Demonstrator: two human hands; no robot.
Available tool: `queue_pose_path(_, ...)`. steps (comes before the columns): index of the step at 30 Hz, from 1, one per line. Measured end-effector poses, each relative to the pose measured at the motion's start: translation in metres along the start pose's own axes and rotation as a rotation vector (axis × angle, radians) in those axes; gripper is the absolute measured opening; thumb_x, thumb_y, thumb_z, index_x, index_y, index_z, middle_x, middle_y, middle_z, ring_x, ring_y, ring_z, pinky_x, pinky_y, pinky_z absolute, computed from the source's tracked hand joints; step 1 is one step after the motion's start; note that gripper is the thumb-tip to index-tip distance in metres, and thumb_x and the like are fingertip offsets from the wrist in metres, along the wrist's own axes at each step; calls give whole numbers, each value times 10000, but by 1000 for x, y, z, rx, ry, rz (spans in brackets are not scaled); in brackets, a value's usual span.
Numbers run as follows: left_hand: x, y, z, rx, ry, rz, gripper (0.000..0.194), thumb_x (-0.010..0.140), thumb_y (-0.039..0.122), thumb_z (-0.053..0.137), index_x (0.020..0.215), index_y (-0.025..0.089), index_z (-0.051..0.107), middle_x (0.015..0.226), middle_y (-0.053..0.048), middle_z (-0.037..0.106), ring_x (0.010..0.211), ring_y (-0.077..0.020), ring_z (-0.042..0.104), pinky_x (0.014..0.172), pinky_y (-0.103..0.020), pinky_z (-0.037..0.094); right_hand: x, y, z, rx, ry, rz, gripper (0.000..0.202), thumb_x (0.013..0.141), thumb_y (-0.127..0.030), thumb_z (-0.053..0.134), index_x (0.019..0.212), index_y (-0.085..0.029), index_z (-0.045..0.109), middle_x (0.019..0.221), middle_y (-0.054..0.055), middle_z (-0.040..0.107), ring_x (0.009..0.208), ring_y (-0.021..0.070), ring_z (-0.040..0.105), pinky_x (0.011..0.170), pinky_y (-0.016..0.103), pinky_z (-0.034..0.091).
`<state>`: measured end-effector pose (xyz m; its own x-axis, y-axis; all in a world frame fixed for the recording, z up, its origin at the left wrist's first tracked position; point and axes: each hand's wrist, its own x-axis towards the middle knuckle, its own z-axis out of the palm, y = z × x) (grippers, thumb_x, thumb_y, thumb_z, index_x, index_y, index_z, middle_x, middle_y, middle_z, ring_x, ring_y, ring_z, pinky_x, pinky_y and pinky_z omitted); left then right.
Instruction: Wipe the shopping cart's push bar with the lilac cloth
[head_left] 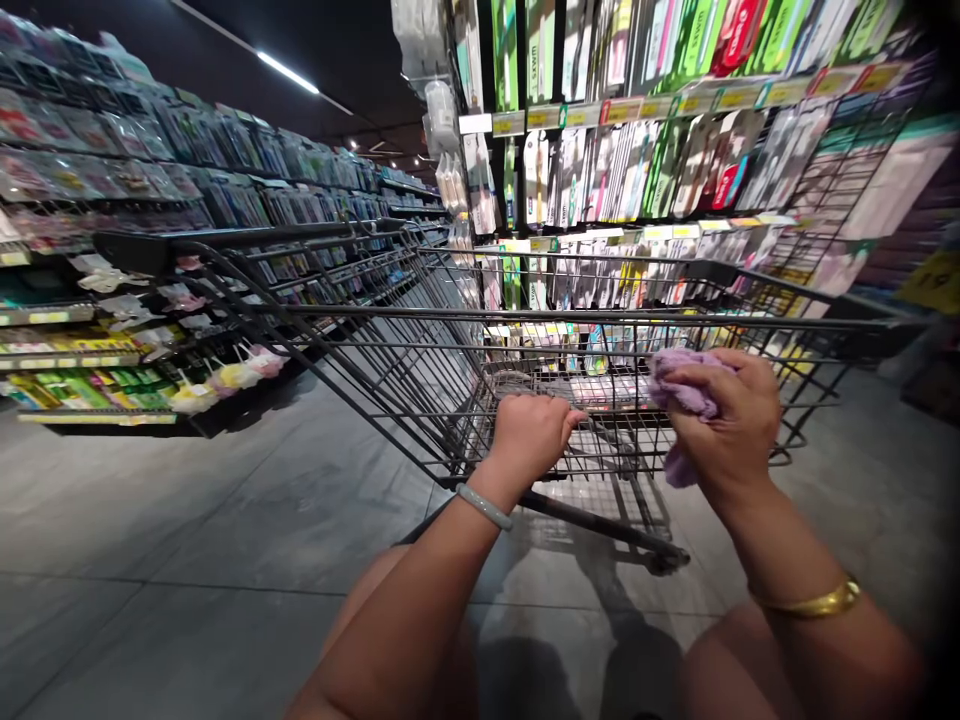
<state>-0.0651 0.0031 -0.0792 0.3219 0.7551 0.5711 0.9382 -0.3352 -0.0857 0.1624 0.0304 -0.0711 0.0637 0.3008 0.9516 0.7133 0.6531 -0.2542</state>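
Observation:
A black wire shopping cart (420, 312) stands sideways in front of me, its side wall facing my hands. My left hand (531, 436), with a pale bangle at its wrist, is closed around the wires low on that wall; the fingertips are mostly hidden behind it. In my right hand (731, 415) is a bunched purple cloth (686, 382), gripped between thumb and fingers, with part of it hanging below the palm. The cloth is close to the cart's side wires; whether it touches them I cannot tell. A gold bracelet circles my right wrist.
Beyond the cart rises a display rack of toothbrush packs (585, 165). Shelves of packaged goods (255, 165) line the left side, with bath puffs (225, 380) hanging low. The cart's lower frame (600, 525) stretches over the grey floor (225, 520) near my knees.

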Motion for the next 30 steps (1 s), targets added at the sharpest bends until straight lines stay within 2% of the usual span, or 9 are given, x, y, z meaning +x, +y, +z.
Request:
queue_pose_path(4,0,0,1,7,6,2,484,1007,485,318,772,190,621,715,-52,684,666,-209,632,576,-336,231,6,5,-6,-15,181,46,275,680,-171,703,935,-276,712,1017,65,597,1064,291,585,922,458,478)
queue_pose_path(6,0,0,2,7,9,5,485,1008,487,315,771,194,619,708,-47,681,661,-209,631,572,-338,222,5,4,-4,-23,147,44,264,677,-187,714,929,-269,713,1022,65,593,1062,295,583,923,466,478)
queue_pose_path(9,0,0,2,10,15,3,483,1009,486,311,762,200,612,694,-38,674,650,-210,626,571,-339,208,1,1,0,-17,-4,14,224,679,-256,736,902,-245,719,1053,64,583,1035,290,582,896,484,484)
queue_pose_path(11,1,0,3,13,18,2,480,1009,484,315,753,202,607,688,-35,672,643,-211,622,570,-337,199,0,0,0,-9,-58,12,208,697,-265,727,903,-238,721,1070,68,581,1036,281,579,894,482,487)
queue_pose_path(17,0,0,3,19,23,8,482,1007,491,324,739,201,601,682,-34,670,632,-201,615,570,-329,189,9,5,-10,-35,174,73,257,704,-185,696,950,-258,716,1045,63,598,1091,277,579,953,447,476)
queue_pose_path(19,0,0,3,18,25,10,481,1008,489,320,743,202,601,686,-33,671,633,-201,615,572,-329,192,9,7,-10,-47,166,75,258,698,-182,693,944,-256,717,1034,60,599,1087,278,580,948,449,476)
queue_pose_path(26,0,-1,4,19,32,11,478,1012,477,313,760,199,609,701,-36,679,638,-202,621,570,-331,189,4,5,-4,0,19,23,207,684,-252,721,889,-222,720,1025,56,590,1041,258,584,895,443,480)
queue_pose_path(28,0,-1,4,24,35,8,479,1011,479,315,759,199,610,696,-38,677,639,-205,624,568,-333,189,7,5,-9,-4,56,23,212,690,-239,724,902,-229,722,1031,58,598,1048,262,586,915,448,479)
queue_pose_path(30,0,-1,4,29,37,7,480,1010,479,316,758,197,610,692,-40,675,643,-207,627,567,-333,192,12,6,-15,-39,145,69,238,699,-196,707,933,-238,726,1017,60,609,1078,272,582,945,446,476)
